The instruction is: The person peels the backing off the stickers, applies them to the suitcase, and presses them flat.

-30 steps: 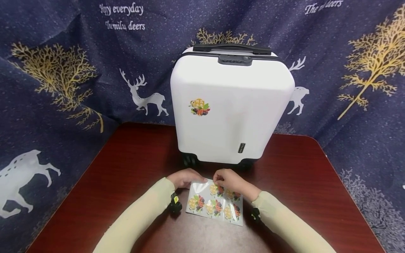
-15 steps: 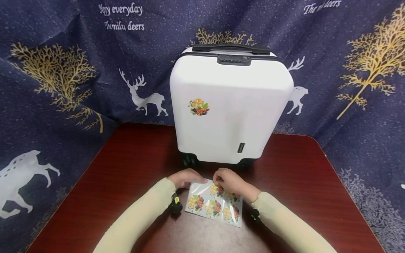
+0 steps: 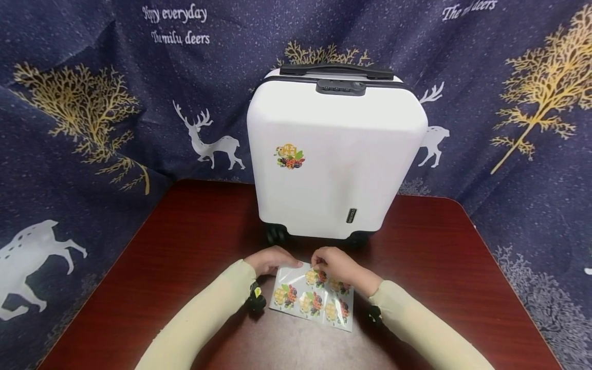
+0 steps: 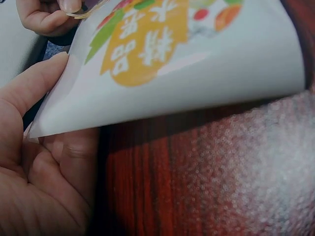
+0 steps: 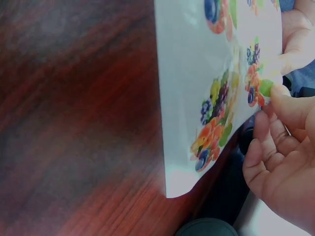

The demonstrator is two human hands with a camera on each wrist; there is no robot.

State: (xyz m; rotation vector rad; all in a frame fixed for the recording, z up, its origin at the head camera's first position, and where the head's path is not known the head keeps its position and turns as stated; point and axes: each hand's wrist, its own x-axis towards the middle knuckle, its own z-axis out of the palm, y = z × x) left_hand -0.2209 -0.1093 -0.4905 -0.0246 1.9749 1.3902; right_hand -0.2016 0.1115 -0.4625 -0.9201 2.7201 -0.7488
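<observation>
A white sheet of fruit stickers (image 3: 296, 311) is held tilted above the table, with several colourful fruit prints on it. My left hand (image 3: 273, 259) grips its far left corner, thumb on the printed face and fingers behind, as the left wrist view shows. At the far edge my right hand (image 3: 339, 264) pinches the edge of a fruit sticker (image 5: 253, 88) between thumb and forefinger. In the left wrist view a thin edge curls up under the right thumb. Just beyond both hands stands a white suitcase (image 3: 333, 174), with one fruit sticker (image 3: 290, 156) on its front.
The dark red wooden table (image 3: 185, 246) carries the suitcase at its back. A navy cloth (image 3: 152, 92) with deer and tree prints hangs behind and at both sides. The suitcase has a black handle (image 3: 335, 71) on top and black wheels (image 3: 276, 233) below.
The sheet's near edge has shifted very slightly left. Both hands keep almost the same place and hold.
</observation>
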